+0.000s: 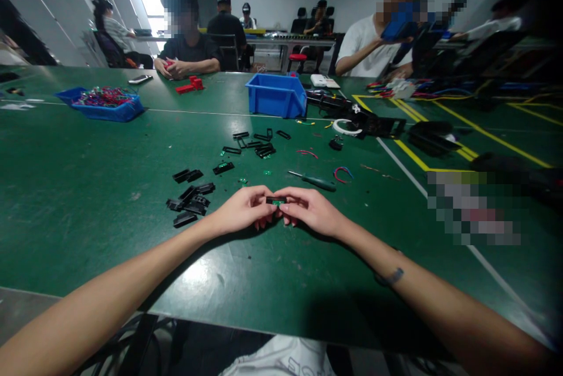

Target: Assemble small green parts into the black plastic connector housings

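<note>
Between my two hands, just above the green table, is a small black plastic housing (270,200) with a green circuit board (278,203) in it. My left hand (246,209) pinches its left end, the thumb on the near side. My right hand (308,210) grips the right end in the same way, its thumb touching the board. Both sets of fingertips are partly hidden behind the piece. Left of my left hand lies a pile of black plastic housings (191,200). Beyond my hands are several black frames (261,147) and a loose small green board (267,172).
A screwdriver (314,180) and a red-blue wire loop (343,174) lie beyond my right hand. Farther back stand a blue bin (277,97) and a blue tray (109,107) of wires. Black parts and a white ring (347,126) lie back right. Other people sit across the table.
</note>
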Demonstrator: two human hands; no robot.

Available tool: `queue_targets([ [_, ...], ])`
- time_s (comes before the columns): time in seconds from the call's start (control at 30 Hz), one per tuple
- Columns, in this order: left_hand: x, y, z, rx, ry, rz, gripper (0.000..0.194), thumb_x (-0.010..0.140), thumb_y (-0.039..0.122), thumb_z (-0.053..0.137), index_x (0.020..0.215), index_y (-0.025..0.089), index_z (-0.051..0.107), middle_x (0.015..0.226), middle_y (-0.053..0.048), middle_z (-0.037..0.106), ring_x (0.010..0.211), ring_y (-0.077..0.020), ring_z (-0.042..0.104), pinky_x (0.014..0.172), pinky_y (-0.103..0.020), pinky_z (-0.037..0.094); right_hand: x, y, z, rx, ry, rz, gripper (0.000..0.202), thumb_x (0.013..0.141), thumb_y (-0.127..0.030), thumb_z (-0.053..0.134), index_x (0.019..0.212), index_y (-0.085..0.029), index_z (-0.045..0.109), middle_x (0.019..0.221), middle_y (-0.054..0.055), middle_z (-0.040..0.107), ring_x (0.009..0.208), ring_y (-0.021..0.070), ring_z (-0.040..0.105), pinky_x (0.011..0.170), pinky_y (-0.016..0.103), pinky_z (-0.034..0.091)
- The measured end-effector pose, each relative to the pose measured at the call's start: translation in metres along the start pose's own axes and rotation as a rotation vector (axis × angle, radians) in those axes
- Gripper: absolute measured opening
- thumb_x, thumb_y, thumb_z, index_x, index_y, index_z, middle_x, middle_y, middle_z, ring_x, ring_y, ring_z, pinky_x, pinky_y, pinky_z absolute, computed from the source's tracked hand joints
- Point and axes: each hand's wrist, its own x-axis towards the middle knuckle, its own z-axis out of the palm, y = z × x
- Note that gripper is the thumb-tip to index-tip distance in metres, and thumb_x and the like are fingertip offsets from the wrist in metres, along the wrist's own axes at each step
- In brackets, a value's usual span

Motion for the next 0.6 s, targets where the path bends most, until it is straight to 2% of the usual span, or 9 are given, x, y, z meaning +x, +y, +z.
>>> queue_targets([
  [0.23,-0.0006,0.0022,-0.0002,-0.006,-0.006,-0.02,0.028,0.092,0.039,0.064,0.098,0.012,0.06,0.076,-0.003,0.066,0.057,-0.0097,0.06,0.056,-0.022,0.051,0.0011,0.0007,-0.0019,0.003,-0.015,-0.03,0.033,0.094,-0.031,0.062,0.121,-0.012,0.065,0.084,0.005,0.07,0.067,0.0137,0.065,0.06,0.025,0.052],
  [0.6,-0.0005,0.0076,0.0017,-0.017,0.01,-0.043,0.034,0.09,0.043,0.066,0.098,0.01,0.063,0.072,-0.003,0.065,0.056,-0.0103,0.059,0.056,-0.024,0.053,-0.0003,0.006,-0.0034,0.032,-0.023,-0.046,0.037,0.095,-0.038,0.062,0.122,-0.012,0.065,0.085,0.007,0.071,0.066,0.0141,0.065,0.061,0.026,0.052],
])
